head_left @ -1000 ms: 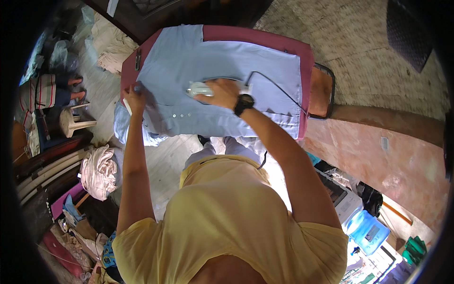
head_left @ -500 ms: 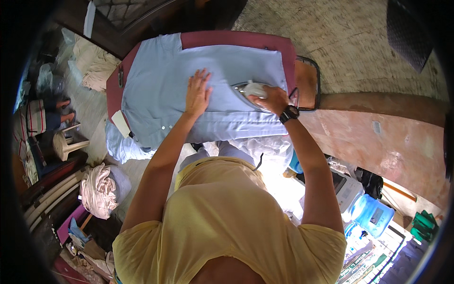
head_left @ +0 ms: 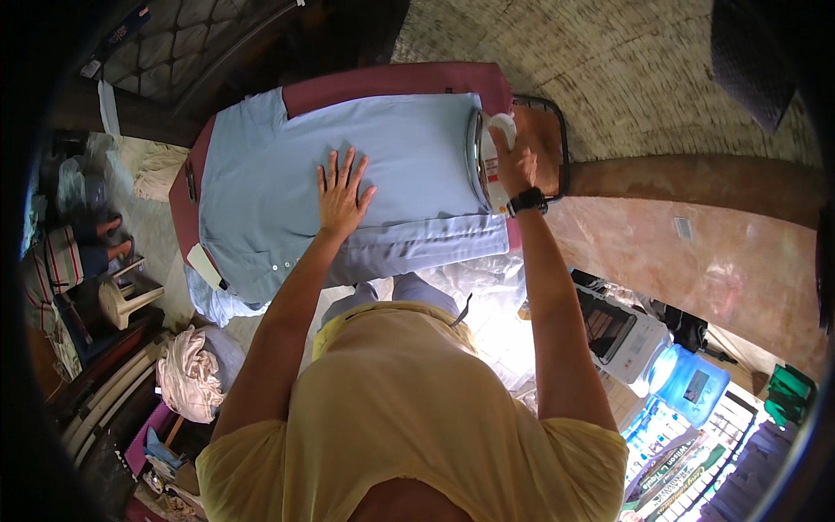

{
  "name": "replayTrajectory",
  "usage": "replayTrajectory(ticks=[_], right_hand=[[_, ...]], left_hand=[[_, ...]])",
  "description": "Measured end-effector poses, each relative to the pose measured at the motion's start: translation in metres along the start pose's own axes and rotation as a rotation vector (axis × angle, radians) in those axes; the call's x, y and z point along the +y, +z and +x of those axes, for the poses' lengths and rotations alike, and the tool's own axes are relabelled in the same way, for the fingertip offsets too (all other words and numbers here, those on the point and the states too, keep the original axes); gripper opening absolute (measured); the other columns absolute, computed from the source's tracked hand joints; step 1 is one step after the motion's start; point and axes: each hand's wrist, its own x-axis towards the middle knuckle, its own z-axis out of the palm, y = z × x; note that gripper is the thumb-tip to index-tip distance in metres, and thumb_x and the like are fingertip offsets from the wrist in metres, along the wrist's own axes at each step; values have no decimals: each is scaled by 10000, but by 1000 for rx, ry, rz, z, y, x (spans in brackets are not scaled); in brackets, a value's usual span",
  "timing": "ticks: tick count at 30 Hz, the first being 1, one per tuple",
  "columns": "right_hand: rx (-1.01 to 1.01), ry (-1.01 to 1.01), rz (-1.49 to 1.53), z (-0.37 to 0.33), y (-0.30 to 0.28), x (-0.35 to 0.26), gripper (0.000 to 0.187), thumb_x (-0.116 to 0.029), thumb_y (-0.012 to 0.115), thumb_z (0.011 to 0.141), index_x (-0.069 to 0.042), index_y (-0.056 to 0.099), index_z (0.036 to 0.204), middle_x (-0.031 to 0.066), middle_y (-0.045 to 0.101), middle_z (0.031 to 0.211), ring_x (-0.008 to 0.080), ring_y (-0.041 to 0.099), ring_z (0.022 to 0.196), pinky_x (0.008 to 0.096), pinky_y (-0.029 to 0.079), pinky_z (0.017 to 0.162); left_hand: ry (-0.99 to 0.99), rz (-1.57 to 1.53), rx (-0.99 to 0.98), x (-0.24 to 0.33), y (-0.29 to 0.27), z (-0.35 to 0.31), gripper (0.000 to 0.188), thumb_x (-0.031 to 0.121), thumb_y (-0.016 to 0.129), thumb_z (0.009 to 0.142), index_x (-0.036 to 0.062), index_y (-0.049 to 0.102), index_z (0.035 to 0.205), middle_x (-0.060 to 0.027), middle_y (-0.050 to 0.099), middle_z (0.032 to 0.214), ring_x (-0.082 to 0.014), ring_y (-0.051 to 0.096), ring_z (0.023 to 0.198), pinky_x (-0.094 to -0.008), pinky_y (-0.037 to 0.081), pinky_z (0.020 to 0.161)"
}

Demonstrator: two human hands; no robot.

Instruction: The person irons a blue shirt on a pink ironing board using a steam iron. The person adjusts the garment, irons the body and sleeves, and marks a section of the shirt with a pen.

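A light blue garment (head_left: 391, 143), buttoned at its lower left part, lies spread over an ironing board (head_left: 391, 83) with a dark red cover. My left hand (head_left: 342, 196) rests flat on the cloth near its middle, fingers spread. In my right hand (head_left: 515, 161) is a clothes iron (head_left: 494, 130), white on top with a shiny metal rim, gripped by its handle. The iron stands at the garment's right hem, its soleplate edge toward the cloth; whether it is lifted or pressed there I cannot tell. A black watch (head_left: 527, 201) is on my right wrist.
Past the board's right end is a brown rest panel (head_left: 537, 139) in a black metal frame. A pinkish wall (head_left: 626, 230) runs along the right. A wooden stool (head_left: 122, 300) and a bundle of cloth (head_left: 187, 378) sit on the left. A blue water bottle (head_left: 691, 383) is at lower right.
My right hand has moved the iron right, to the garment's hem, and turned it more upright in the picture. My left hand stays on the cloth with its fingers now wider apart.
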Motion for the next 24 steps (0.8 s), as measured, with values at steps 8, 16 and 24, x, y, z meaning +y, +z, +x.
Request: replayTrajectory(ticks=[8, 16, 24], right_hand=[[-31, 98, -21, 15, -10, -30, 752, -733, 514, 819, -17, 679, 981, 230, 692, 866, 424, 668, 868, 504, 526, 767], [16, 105, -40, 19, -1, -13, 753, -753, 539, 790, -29, 695, 926, 228, 694, 847, 424, 671, 866, 503, 530, 762], [-318, -402, -143, -4, -13, -16, 693, -735, 609, 744, -90, 724, 968, 196, 698, 796, 353, 697, 804, 465, 554, 724]], left_hand=[[25, 0, 37, 0, 1, 2, 585, 491, 445, 962, 231, 368, 1480, -38, 228, 1588, -350, 165, 1462, -605, 152, 1138], [5, 28, -5, 6, -4, 1, 577, 466, 483, 956, 231, 377, 1472, -29, 231, 1587, -340, 167, 1462, -595, 155, 1141], [-84, -364, 79, -33, -5, 3, 494, 403, 547, 943, 214, 469, 1393, -18, 314, 1549, -344, 283, 1405, -570, 214, 1120]])
